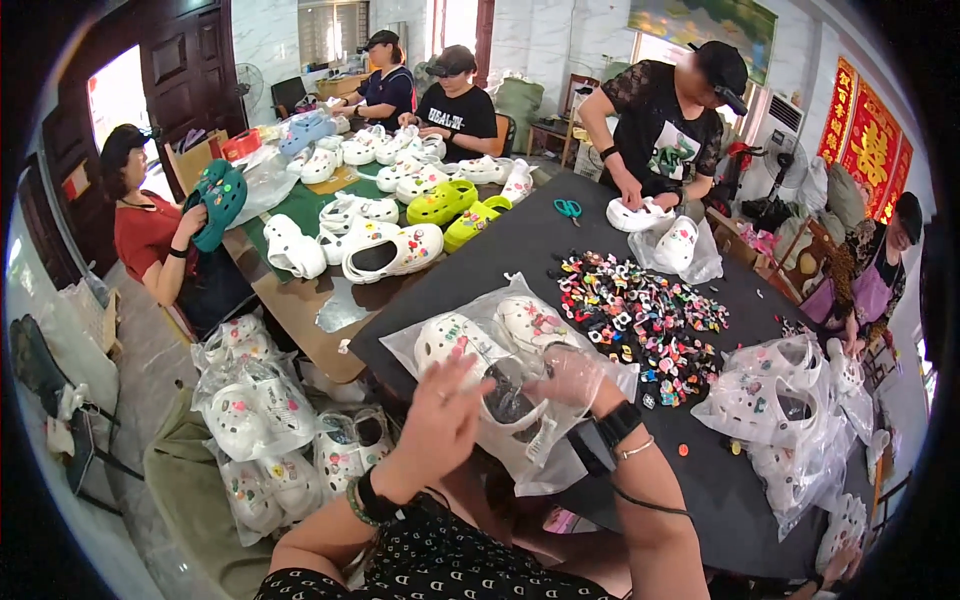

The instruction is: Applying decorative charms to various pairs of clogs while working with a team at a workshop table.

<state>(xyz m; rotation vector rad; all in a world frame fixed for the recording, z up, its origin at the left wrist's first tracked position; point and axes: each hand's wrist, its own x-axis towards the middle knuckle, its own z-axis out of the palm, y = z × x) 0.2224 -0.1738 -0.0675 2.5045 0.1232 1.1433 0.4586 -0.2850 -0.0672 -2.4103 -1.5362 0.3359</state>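
Note:
A pair of white clogs with colourful charms lies on the dark table in front of me, a clear plastic bag (505,293) around them. My left hand (438,418) is over the near side of the left clog (445,338), its fingers stretched out and apart. At the right clog (528,318), my right hand (568,382) reaches in under the clear plastic. That film covers its fingers, so their grip does not show. Between the hands, the dark inside of a clog and its heel strap are visible.
Loose shoe charms (640,315) form a heap beyond my right hand. Bagged clogs (775,405) lie to the right; more bags (245,410) are stacked at lower left. Teal scissors (567,209) lie farther back. Co-workers handle clogs around the tables; lime-green clogs (442,202) stand among white ones.

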